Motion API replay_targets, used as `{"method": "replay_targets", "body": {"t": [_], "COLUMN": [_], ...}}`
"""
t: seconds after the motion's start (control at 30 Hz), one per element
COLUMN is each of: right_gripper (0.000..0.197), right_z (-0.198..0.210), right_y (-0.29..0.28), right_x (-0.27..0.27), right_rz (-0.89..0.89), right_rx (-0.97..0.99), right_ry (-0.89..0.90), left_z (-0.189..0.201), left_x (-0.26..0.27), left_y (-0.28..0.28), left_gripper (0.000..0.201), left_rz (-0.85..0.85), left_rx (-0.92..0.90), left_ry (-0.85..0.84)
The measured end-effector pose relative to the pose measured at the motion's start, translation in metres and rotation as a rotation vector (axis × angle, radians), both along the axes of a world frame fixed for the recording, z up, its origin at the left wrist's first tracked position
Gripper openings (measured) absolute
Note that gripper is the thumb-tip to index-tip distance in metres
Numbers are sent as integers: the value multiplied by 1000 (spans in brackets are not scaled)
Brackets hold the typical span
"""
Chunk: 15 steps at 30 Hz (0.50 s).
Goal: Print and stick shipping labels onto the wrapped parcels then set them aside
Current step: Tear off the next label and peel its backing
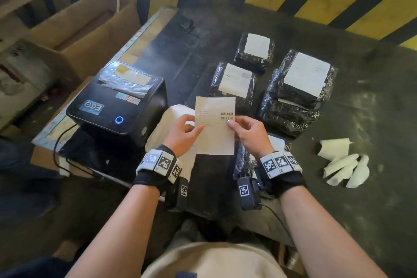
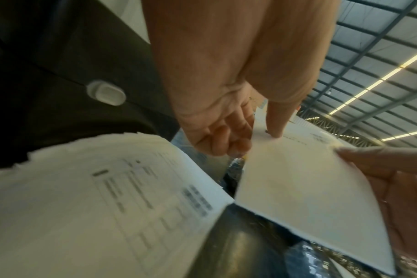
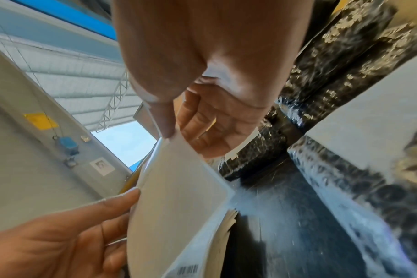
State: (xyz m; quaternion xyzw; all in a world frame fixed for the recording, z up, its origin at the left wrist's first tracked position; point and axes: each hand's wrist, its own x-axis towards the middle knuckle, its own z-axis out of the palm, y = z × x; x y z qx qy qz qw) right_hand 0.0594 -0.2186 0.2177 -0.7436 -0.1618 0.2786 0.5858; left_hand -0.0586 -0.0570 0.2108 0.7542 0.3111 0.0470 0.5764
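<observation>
A printed shipping label [image 1: 214, 125] with a barcode is held up over the table between both hands. My left hand [image 1: 186, 130] pinches its left edge and my right hand [image 1: 243, 128] pinches its right edge. The left wrist view shows the label [image 2: 305, 190] from below with my left thumb on top of it; in the right wrist view the label [image 3: 176, 191] is pinched at its far corner. Under it lies a stack of printed labels [image 1: 171, 124]. A black label printer [image 1: 119, 101] stands to the left. Black wrapped parcels [image 1: 234, 83] with white labels lie behind.
A taller pile of wrapped parcels [image 1: 297, 95] stands at the right, a single one [image 1: 255, 52] further back, and another parcel [image 1: 277, 142] lies under my right wrist. Curled backing papers [image 1: 343, 165] litter the dark table on the right. Cardboard boxes [image 1: 74, 29] stand at the left.
</observation>
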Motion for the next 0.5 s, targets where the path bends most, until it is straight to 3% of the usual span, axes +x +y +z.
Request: {"method": "replay_targets", "body": {"t": [0.13,0.33,0.43,0.5], "right_gripper": [20,39,34,30], "right_z": [2,3,5,6], "right_y": [-26,-80,-104,-117], "right_x": [3,0,-1,2], "right_rz": [-59,15,-36,-102], "right_rx": [40,20,78,107], "right_ry": [28,84,161,186], "left_z": [6,20,24,25], "left_x": [14,31,40,44], "left_y": [-20,-57,-79,-97], "left_gripper": [19,16,26,45], "left_rz": [3,57,95,75], "left_rx": [-59,-76,-69,-39], "left_ry": [-73,-109,-111,-115]}}
